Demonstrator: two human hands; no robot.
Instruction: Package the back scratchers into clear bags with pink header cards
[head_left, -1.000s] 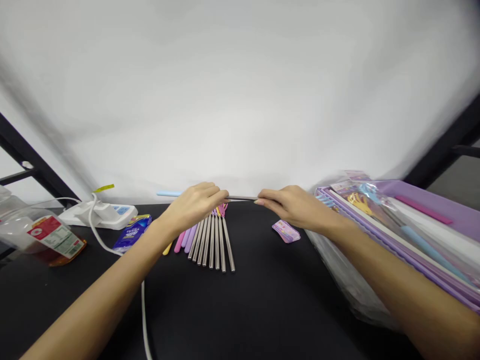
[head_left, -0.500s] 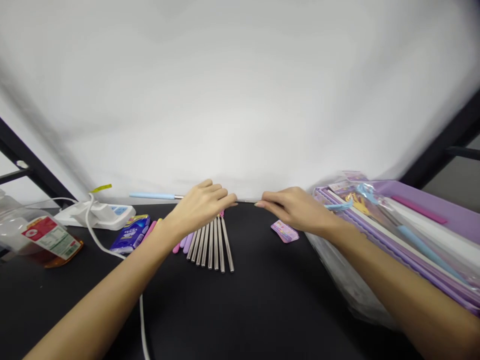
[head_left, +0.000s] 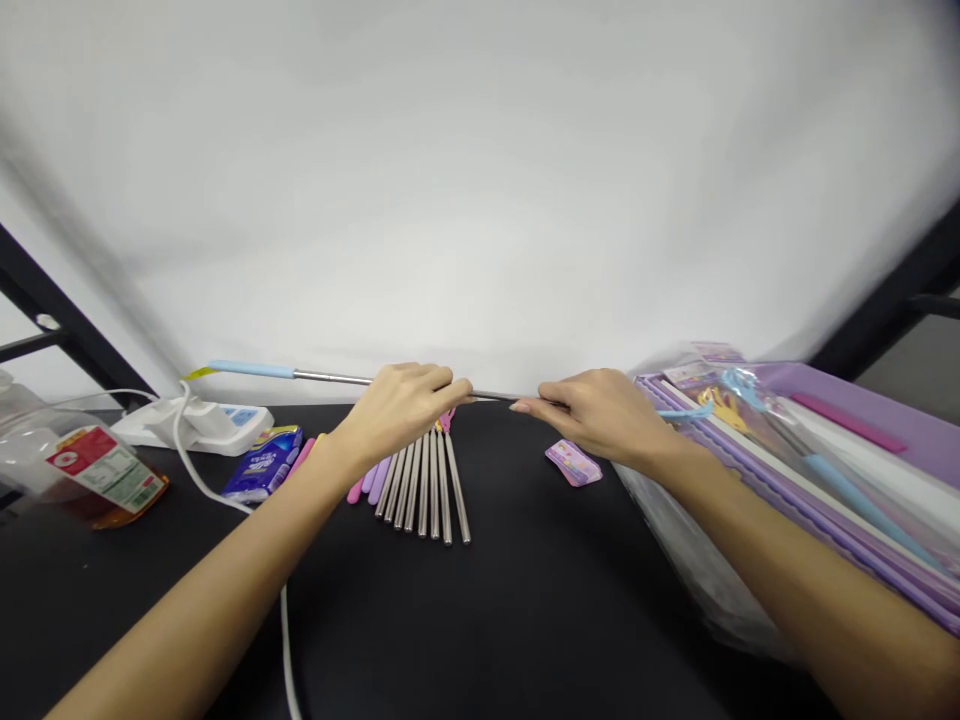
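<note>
Fingers (head_left: 450, 384) of the left hand (head_left: 397, 418) curl closed around the metal shaft of a long rod with a pale blue handle (head_left: 251, 369). The fingertips (head_left: 534, 404) of the right hand (head_left: 600, 415) pinch its thin far end, so the rod lies nearly level, spanned between both hands just above the far edge of the black surface (head_left: 525, 610). With a hold at each end, the rod stays steady along its length. Its handle sticks out past the left hand, above a white power strip (head_left: 191, 425). Below the left hand, a row of steel shafts (head_left: 424, 490) fans out side by side, a layout that keeps each one separate and within reach. A small pink packet (head_left: 574, 463) lies near the right hand, beside a purple tray (head_left: 862, 420) set off to the side, out of the hands' way.
</note>
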